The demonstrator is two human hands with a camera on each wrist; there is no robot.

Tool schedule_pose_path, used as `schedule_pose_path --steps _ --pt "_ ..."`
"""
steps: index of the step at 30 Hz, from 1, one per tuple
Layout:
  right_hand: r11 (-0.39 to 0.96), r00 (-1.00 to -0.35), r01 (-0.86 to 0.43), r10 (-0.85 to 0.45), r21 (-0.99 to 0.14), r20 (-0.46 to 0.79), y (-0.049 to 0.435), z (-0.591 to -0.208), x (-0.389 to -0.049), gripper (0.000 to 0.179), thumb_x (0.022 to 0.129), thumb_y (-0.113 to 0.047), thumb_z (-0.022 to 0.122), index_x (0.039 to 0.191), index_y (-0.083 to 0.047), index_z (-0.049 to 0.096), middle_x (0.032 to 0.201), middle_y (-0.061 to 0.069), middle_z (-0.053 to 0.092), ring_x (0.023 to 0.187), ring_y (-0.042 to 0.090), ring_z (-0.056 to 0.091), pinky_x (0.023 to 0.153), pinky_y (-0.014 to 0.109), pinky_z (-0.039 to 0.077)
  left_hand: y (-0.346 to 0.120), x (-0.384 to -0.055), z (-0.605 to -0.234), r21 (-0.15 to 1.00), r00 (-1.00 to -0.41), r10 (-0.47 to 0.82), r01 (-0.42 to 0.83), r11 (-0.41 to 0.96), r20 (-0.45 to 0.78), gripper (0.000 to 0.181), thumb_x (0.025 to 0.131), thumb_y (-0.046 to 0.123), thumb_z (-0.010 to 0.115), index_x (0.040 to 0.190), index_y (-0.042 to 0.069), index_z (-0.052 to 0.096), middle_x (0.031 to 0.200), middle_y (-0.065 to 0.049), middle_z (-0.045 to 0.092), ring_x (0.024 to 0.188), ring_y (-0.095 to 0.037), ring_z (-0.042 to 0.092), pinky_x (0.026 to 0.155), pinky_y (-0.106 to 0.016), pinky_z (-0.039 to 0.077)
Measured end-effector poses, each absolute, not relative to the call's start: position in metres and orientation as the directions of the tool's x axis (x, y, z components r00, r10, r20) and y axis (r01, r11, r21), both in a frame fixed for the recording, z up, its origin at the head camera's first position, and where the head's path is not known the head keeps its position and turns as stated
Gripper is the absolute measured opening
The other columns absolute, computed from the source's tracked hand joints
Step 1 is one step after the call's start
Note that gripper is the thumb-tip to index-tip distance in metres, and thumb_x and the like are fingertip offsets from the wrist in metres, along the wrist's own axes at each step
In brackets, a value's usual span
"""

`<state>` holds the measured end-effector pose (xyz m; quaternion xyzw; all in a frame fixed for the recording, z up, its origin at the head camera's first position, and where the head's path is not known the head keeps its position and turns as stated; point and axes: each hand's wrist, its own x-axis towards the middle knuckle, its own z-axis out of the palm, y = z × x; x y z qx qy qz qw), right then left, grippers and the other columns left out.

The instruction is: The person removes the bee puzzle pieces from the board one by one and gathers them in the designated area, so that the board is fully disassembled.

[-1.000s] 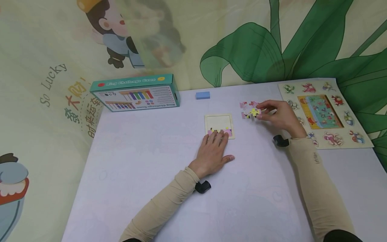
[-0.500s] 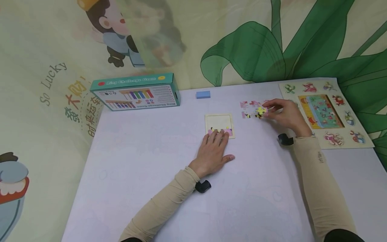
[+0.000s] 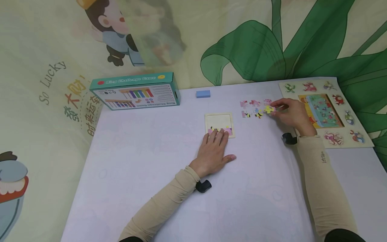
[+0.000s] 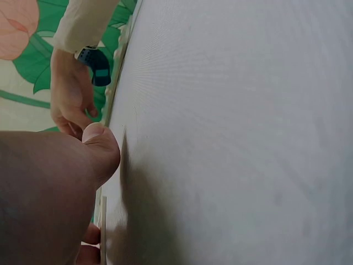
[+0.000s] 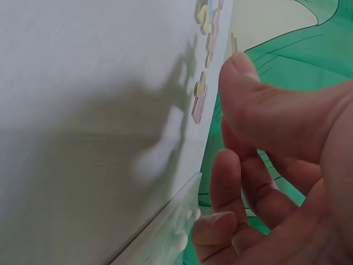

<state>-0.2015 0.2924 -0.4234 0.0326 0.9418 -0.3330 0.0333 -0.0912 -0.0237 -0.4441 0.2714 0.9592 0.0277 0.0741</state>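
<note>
My right hand (image 3: 291, 114) pinches a yellow jigsaw piece (image 3: 268, 109) between thumb and fingertips, over the right end of the loose pieces. Edge-on, that piece (image 5: 234, 43) shows as a thin strip beyond the thumb in the right wrist view. Two rows of pink and yellow jigsaw pieces (image 3: 254, 103) lie right of a small square puzzle tray (image 3: 233, 125). Along the tray's lower side are pink pieces (image 3: 228, 130), partly covered by the fingers of my left hand (image 3: 210, 154), which rests spread with its fingertips on the tray's near edge.
A large sea-animal puzzle board (image 3: 347, 141) lies at the table's right, under and beyond the right wrist. A blue block (image 3: 203, 94) sits near the back edge. At back left stands a Ring Challenge Game box (image 3: 136, 94). A printed backdrop (image 3: 190, 40) hangs behind the table.
My right hand has moved right along the loose pieces with the yellow piece, uncovering more of both rows. My left hand stays on the tray.
</note>
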Motion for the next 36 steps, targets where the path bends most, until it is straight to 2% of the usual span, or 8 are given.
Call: schedule_pose_path --steps 6,12,23,36 --pt "0.774 -0.994 0.099 0.043 -0.625 -0.105 0.2934 -0.4249 -0.2008 0.031 0.101 -0.009 0.07 0.131 0.0 0.069 0.133 0.03 0.06 0.123 0.048 0.049 0.103 0.061 0.043 -0.023 -0.0911 -0.4446 0.092 -0.846 0.519 0.511 0.855 -0.123 0.087 0.106 0.067 0.044 0.167 0.007 0.027 0.172 -0.012 0.031 0.16 -0.032 0.027 0.13 -0.052 0.023" --pt "0.769 -0.987 0.14 0.058 -0.624 -0.149 0.2923 -0.4253 -0.1992 0.032 0.102 -0.01 0.07 0.133 -0.002 0.068 0.136 0.028 0.058 0.126 0.048 0.046 0.105 0.061 0.042 -0.0227 -0.0892 -0.4443 0.087 -0.848 0.512 0.505 0.859 -0.132 0.088 0.106 0.068 0.042 0.167 0.007 0.026 0.174 -0.012 0.029 0.161 -0.032 0.025 0.131 -0.052 0.021" --pt "0.775 -0.986 0.146 0.062 -0.614 -0.156 0.2905 -0.4295 -0.1973 0.034 0.101 -0.008 0.071 0.134 0.0 0.067 0.136 0.029 0.055 0.125 0.047 0.043 0.111 0.064 0.039 -0.0224 -0.0876 -0.4442 0.078 -0.845 0.512 0.506 0.859 -0.154 0.085 0.108 0.065 0.039 0.168 0.007 0.025 0.175 -0.012 0.027 0.162 -0.032 0.023 0.131 -0.051 0.021" --pt "0.79 -0.988 0.114 0.025 -0.602 -0.154 0.2943 -0.4275 -0.2 0.034 0.1 -0.01 0.072 0.133 0.0 0.071 0.131 0.029 0.058 0.12 0.046 0.045 0.103 0.061 0.041 -0.0202 -0.0848 -0.4427 0.111 -0.851 0.508 0.497 0.861 -0.13 0.084 0.108 0.062 0.045 0.168 0.006 0.027 0.171 -0.013 0.03 0.158 -0.035 0.029 0.129 -0.048 0.027"
